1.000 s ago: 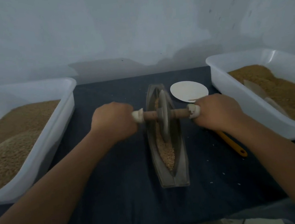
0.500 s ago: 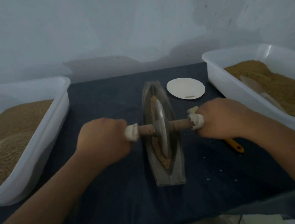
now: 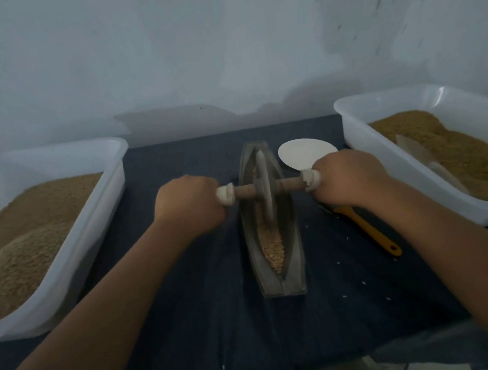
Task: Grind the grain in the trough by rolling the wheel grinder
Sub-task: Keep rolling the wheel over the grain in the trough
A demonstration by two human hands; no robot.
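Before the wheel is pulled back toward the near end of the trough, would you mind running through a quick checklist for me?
1. Left hand closed on its end of the axle: ok.
2. Right hand closed on its end of the axle: ok.
3. Wheel seated upright in the trough: ok.
4. Grain lying in the wheel's path at the near end: ok.
5. Orange-handled tool clear of the trough: ok.
6. Trough steady on the dark cloth: cannot tell.

Dim, bluish, soft wide-angle view
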